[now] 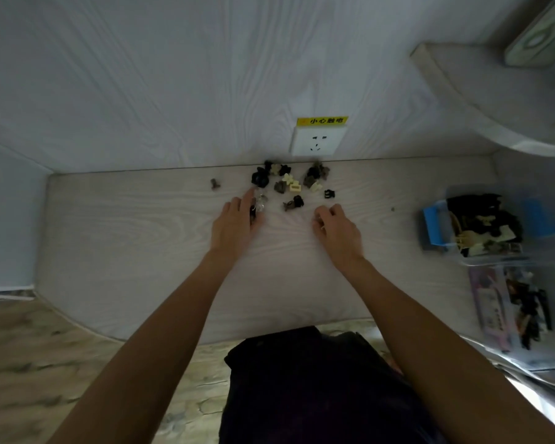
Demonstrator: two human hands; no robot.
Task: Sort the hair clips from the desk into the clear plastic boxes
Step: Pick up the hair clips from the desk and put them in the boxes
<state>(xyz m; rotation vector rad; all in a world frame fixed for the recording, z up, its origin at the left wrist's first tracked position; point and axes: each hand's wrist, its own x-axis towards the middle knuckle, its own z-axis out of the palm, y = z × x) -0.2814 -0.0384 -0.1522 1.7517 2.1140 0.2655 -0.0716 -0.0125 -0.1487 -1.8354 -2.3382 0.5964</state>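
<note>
two bare hands reach over the pale desk (pixel 125 245) toward a scatter of small hair clips (pixel 289 182) lying just below the wall socket (pixel 318 141). the left hand (pixel 234 224) lies down-left of the socket, fingers stretched toward the pile, with a clear clip (pixel 259 203) and something dark at its fingertips; whether it grasps them i cannot tell. the right hand (pixel 335 227) sits below the socket, fingers curled in over the desk; blur hides whether it pinches a clip. one brown clip (pixel 215 184) lies apart, left of the socket. far right of the socket stand two clear plastic boxes: the farther box (pixel 474 225), blue-latched, holds black and cream clips, and the nearer box (pixel 513 312) holds dark clips.
</note>
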